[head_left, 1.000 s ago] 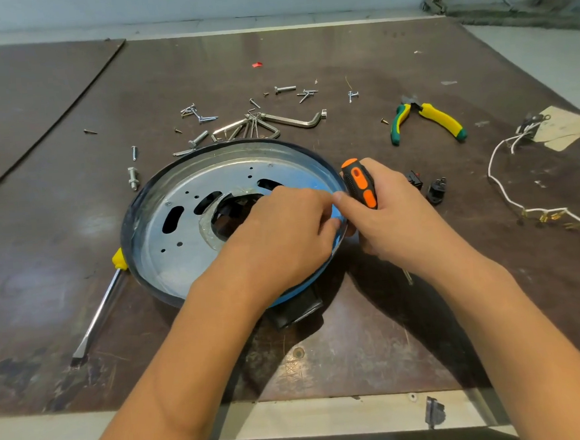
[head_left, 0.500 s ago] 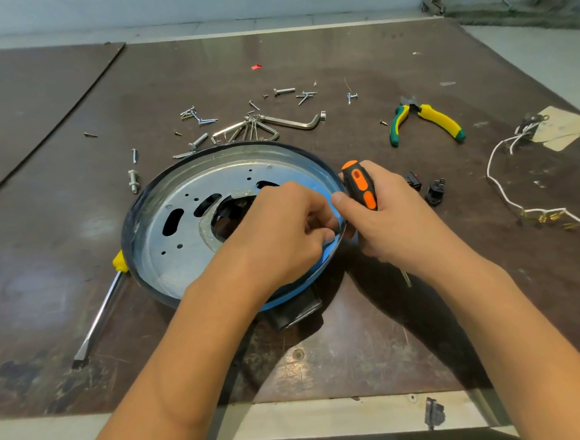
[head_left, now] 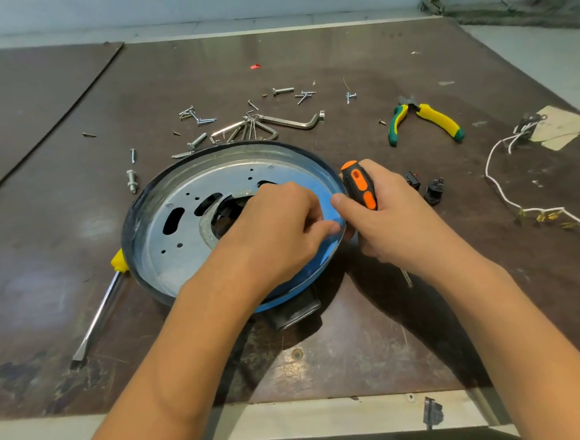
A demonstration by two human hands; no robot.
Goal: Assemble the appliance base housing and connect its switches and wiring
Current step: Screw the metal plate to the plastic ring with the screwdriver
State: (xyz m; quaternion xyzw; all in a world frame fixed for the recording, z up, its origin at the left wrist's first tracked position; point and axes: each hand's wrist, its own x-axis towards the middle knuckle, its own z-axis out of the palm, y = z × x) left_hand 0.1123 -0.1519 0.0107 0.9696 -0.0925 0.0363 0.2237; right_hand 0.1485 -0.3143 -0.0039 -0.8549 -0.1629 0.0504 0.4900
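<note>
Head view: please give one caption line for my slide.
Left hand works at the rim of the round base housing; right hand grips an orange-black screwdriver.

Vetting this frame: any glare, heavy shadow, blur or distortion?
Head view: sharp; soft sheen on the round silver metal base plate and dark brown tabletop; left hand and right hand cast dark shadows around the orange-and-black screwdriver; wide-angle stretch enlarges the forearms.
</note>
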